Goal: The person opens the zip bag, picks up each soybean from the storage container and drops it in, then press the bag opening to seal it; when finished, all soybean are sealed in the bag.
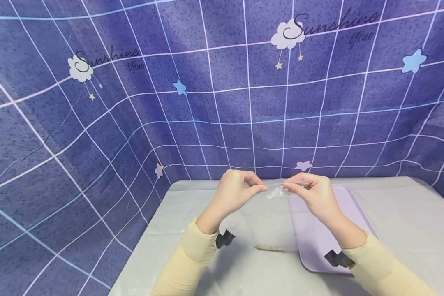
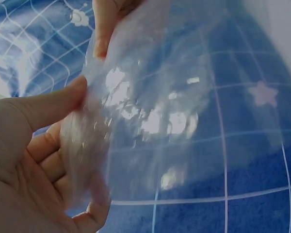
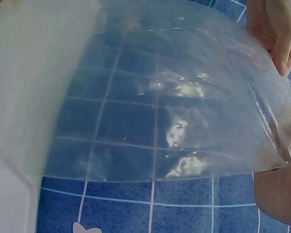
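Note:
A clear plastic bag (image 1: 275, 192) hangs from both hands above the table, its lower part spreading down between the arms. My left hand (image 1: 240, 190) pinches the bag's upper edge between thumb and fingers. A short distance to its right, my right hand (image 1: 314, 195) pinches the same edge. In the left wrist view the thin film (image 2: 150, 121) shines with glare and lets the curtain show through. The right wrist view shows the bag (image 3: 126, 107) bulging out wide. A small beige ridged strip (image 1: 270, 248) appears at the bag's lower end; its kind is too small to tell.
A lilac tray (image 1: 340, 230) lies on the table, partly behind the right forearm and overlapped by the bag. A pale grey cover (image 1: 192, 205) lies over the table. Purple checked curtain cloth (image 1: 222, 102) hangs behind and along the left side.

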`<state>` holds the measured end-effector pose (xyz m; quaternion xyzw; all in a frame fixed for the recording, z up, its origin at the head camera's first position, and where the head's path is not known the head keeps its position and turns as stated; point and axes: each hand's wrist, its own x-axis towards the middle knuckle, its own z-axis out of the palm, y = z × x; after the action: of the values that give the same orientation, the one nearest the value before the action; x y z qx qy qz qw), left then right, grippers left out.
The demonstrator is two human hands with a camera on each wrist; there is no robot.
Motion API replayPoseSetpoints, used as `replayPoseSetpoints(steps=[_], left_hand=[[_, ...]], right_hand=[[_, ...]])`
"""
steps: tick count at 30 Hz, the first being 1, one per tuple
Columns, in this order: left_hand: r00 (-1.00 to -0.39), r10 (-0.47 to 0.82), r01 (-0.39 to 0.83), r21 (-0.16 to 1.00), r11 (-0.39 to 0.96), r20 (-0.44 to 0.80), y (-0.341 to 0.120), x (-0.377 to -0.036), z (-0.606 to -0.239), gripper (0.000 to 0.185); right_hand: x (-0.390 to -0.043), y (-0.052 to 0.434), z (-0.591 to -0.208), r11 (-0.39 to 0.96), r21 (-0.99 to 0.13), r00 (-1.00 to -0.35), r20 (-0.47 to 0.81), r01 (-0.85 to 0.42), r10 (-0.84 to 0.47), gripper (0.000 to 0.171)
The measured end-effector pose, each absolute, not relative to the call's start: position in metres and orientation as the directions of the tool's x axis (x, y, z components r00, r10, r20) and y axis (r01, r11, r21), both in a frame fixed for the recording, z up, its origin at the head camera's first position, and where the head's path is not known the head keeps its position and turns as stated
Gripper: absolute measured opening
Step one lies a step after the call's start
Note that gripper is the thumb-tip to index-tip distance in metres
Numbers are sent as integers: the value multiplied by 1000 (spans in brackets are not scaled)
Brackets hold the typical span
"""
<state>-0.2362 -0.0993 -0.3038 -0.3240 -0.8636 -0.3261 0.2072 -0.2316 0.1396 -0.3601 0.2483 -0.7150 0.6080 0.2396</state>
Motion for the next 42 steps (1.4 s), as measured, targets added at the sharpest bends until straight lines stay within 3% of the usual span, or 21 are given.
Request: replayPoseSetpoints(steps=[9, 14, 21, 29, 34, 38, 42], left_hand=[[-678, 415, 723, 451, 523, 606, -109, -238, -306, 9], [-709, 379, 700, 524, 486, 595, -117, -238, -306, 7], [-722, 344, 683, 543, 488, 600, -130, -237, -307, 9], [-766, 294, 641, 639, 426, 572, -142, -238, -309, 5], [-774, 242, 632, 685, 362, 585, -145, -238, -311, 12], [-800, 343, 569, 804, 172, 493, -146, -244, -321, 34], [-769, 556, 382, 924, 6, 314, -145, -253, -350, 53]], right_hand=[[-230, 143, -359, 113, -747, -755, 655, -655, -42, 4], [-231, 144, -359, 81, -754, -756, 654, -652, -7, 4], [-231, 141, -360, 1, -773, -773, 634, -634, -36, 4], [-230, 141, -360, 11, -781, -781, 624, -624, -23, 4], [-229, 139, -360, -10, -772, -772, 635, -635, -32, 4], [-230, 137, -359, -74, -784, -784, 620, -617, -37, 4], [-233, 133, -360, -102, -813, -812, 580, -573, -63, 7]])
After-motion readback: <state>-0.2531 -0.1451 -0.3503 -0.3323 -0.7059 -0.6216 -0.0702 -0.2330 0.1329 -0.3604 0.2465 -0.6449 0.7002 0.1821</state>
